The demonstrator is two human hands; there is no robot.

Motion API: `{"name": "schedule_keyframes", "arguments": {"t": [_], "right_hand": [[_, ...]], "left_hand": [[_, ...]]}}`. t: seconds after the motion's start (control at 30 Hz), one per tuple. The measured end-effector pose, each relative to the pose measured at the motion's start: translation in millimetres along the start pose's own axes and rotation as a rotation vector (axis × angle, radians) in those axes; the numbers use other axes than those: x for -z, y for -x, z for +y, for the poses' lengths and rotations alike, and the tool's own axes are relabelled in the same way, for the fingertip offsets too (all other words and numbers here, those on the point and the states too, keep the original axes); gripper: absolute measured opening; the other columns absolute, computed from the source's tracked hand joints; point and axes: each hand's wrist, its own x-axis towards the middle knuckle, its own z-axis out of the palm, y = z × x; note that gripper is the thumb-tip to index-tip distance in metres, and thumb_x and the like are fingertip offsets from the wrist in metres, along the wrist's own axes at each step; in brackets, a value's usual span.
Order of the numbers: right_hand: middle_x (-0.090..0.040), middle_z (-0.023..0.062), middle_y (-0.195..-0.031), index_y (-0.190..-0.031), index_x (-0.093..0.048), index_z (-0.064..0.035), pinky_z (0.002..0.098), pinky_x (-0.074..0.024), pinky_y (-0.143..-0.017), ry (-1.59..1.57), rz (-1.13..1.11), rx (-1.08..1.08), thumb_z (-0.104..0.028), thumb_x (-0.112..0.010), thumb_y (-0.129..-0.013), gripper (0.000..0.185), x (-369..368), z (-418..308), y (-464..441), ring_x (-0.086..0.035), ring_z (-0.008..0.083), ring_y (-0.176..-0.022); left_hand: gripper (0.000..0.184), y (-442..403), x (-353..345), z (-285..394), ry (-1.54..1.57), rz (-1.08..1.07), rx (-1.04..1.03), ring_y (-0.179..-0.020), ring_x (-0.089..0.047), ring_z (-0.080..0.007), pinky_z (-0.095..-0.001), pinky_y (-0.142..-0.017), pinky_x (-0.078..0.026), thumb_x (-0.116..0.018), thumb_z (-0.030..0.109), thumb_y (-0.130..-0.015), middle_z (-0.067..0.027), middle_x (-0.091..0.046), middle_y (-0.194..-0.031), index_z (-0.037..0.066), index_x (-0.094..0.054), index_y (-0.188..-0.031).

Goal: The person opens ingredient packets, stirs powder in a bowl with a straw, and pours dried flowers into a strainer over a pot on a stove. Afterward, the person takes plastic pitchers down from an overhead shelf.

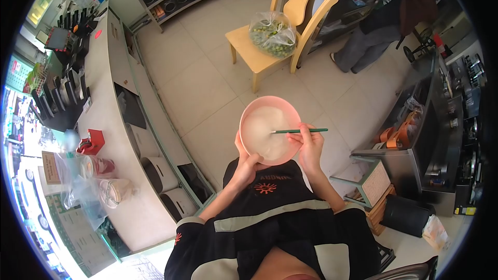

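A pink bowl (245, 113) is held up in front of my chest, with a smooth whitish mixture (263, 124) inside. My left hand (244, 163) grips the bowl's lower left side, thumb over the rim. Between the thumb and fingers of my right hand (309, 148) is a thin green stick (301, 131). It lies nearly level across the bowl's right rim, and its pale tip reaches the mixture. Whether that tip is a brush or a spoon end is too small to tell. My right hand is also close against the bowl's right side.
Ahead stands a wooden chair (243, 46) bearing a plastic bag of green fruit (273, 36). A long counter (111, 124) with jars runs along my left. Steel equipment (415, 166) and a small stool (377, 184) stand at right. Another person (373, 36) stands at the far right.
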Motion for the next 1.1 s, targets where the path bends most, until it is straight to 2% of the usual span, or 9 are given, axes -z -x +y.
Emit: {"name": "schedule_keyframes", "arguments": {"t": [0.13,0.2,0.33,0.47,0.53,0.63,0.77,1.0,1.1], "right_hand": [[-0.057,0.0116,-0.071,-0.089,-0.050,0.0065,0.0240,-0.0508,-0.052,0.172,-0.094,0.227,-0.010,-0.045,-0.084,0.018,2,-34,-6,-0.061,0.0190,-0.061],[-0.059,0.0117,-0.072,-0.085,-0.053,0.0055,0.0238,-0.0502,-0.054,0.426,-0.396,0.521,-0.004,-0.048,-0.082,0.011,11,-49,-9,-0.061,0.0178,-0.061],[-0.060,0.0106,-0.069,-0.082,-0.055,0.0033,0.0231,-0.0483,-0.051,0.856,-0.595,0.936,-0.002,-0.052,-0.077,0.007,8,-96,-1,-0.059,0.0155,-0.057],[-0.059,0.0100,-0.067,-0.081,-0.055,0.0036,0.0222,-0.0472,-0.049,1.001,-0.566,0.661,-0.006,-0.050,-0.080,0.010,19,-76,0,-0.058,0.0146,-0.055],[-0.058,0.0125,-0.066,-0.083,-0.053,0.0032,0.0223,-0.0469,-0.047,0.559,-0.420,0.215,-0.011,-0.045,-0.084,0.016,25,-44,-5,-0.058,0.0157,-0.053],[-0.058,0.0127,-0.067,-0.085,-0.051,0.0035,0.0230,-0.0478,-0.046,0.308,-0.250,-0.014,-0.015,-0.044,-0.085,0.020,25,-18,6,-0.057,0.0155,-0.051],[-0.057,0.0127,-0.067,-0.088,-0.049,0.0034,0.0239,-0.0496,-0.048,0.087,-0.046,-0.057,-0.015,-0.043,-0.086,0.019,0,5,30,-0.058,0.0163,-0.053],[-0.056,0.0120,-0.070,-0.089,-0.049,0.0057,0.0245,-0.0501,-0.052,0.086,-0.042,0.073,-0.015,-0.042,-0.086,0.022,-8,-8,17,-0.059,0.0185,-0.058],[-0.059,0.0123,-0.076,-0.087,-0.052,0.0043,0.0252,-0.0491,-0.053,0.299,-0.302,0.476,-0.003,-0.048,-0.081,0.010,1,-25,9,-0.059,0.0192,-0.059]], "left_hand": [[0.081,0,4,0,0.077,-0.002,0.051,-0.104,-0.041,-0.0348,-0.0482,-0.076,-0.046,-0.047,0.010,-0.062,-0.0164,-0.022,-0.122,0.020,0.003,-0.125],[0.081,0,5,1,0.075,-0.001,0.055,-0.104,-0.041,-0.0346,-0.0487,-0.077,-0.045,-0.048,0.010,-0.062,-0.0163,-0.022,-0.122,0.019,0.002,-0.125],[0.081,2,7,4,0.036,0.011,0.046,-0.105,-0.040,-0.0346,-0.0485,-0.077,-0.045,-0.047,0.010,-0.062,-0.0163,-0.022,-0.122,0.020,0.001,-0.126],[0.082,4,3,8,-0.038,0.051,-0.004,-0.106,-0.039,-0.0340,-0.0479,-0.077,-0.045,-0.045,0.007,-0.062,-0.0163,-0.021,-0.122,0.021,0.003,-0.126],[0.082,6,0,10,-0.030,0.050,-0.015,-0.106,-0.038,-0.0338,-0.0479,-0.077,-0.045,-0.044,0.006,-0.062,-0.0159,-0.021,-0.122,0.021,0.003,-0.126],[0.081,5,2,7,0.014,0.060,-0.047,-0.107,-0.038,-0.0334,-0.0474,-0.076,-0.045,-0.043,0.004,-0.063,-0.0156,-0.021,-0.122,0.021,0.004,-0.126],[0.081,2,7,-4,0.049,0.050,-0.076,-0.105,-0.040,-0.0328,-0.0466,-0.075,-0.046,-0.044,0.005,-0.063,-0.0156,-0.023,-0.121,0.021,0.004,-0.126],[0.084,2,10,-7,0.109,0.017,-0.009,-0.107,-0.038,-0.0323,-0.0448,-0.074,-0.047,-0.040,-0.001,-0.064,-0.0158,-0.020,-0.122,0.026,0.009,-0.126],[0.078,2,8,-6,0.091,0.038,-0.003,-0.102,-0.045,-0.0313,-0.0432,-0.077,-0.046,-0.047,0.012,-0.062,-0.0164,-0.028,-0.120,0.014,-0.004,-0.127]]}}
